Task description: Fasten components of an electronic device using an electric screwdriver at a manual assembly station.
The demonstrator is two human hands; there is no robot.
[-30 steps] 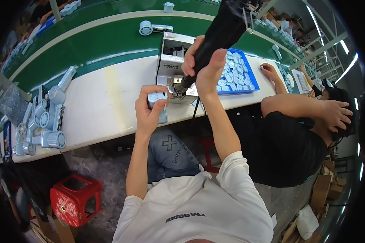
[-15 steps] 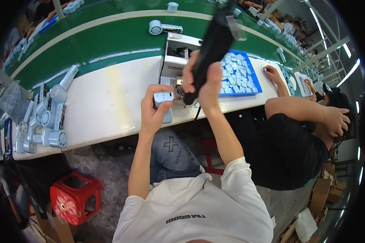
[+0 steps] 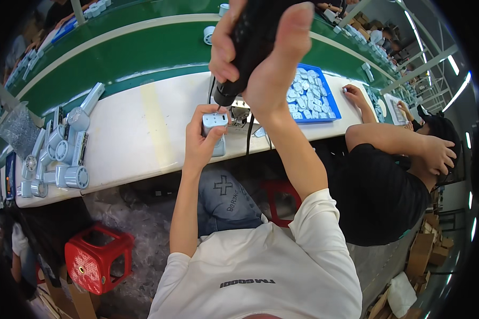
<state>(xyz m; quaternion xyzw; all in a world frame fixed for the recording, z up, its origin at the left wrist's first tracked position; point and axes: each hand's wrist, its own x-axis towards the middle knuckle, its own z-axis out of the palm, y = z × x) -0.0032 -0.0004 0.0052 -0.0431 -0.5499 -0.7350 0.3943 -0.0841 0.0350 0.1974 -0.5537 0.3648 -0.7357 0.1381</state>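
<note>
My left hand (image 3: 196,142) grips a pale blue plastic housing (image 3: 215,122) just above the white table's front edge. The housing's end face, with small holes and a dark slot, is turned up. A black electric screwdriver (image 3: 254,42) is wrapped in my right hand (image 3: 271,80), tilted so that its bit points down to the far edge of that face. The bit tip appears to touch the face, though I cannot tell if it sits in a hole. Behind my right hand a metal-fronted device (image 3: 240,112) is mostly hidden.
A blue tray (image 3: 318,121) of small pale blue covers stands right of my right forearm. Several pale blue assembled units (image 3: 64,154) lie at the table's left end. A green conveyor (image 3: 138,56) runs behind. A co-worker (image 3: 383,196) sits close on my right; a red stool (image 3: 98,260) stands lower left.
My right hand has raised the screwdriver and swung it left, bringing its bit down to the housing. My left hand has stayed nearly in place, still holding the housing.
</note>
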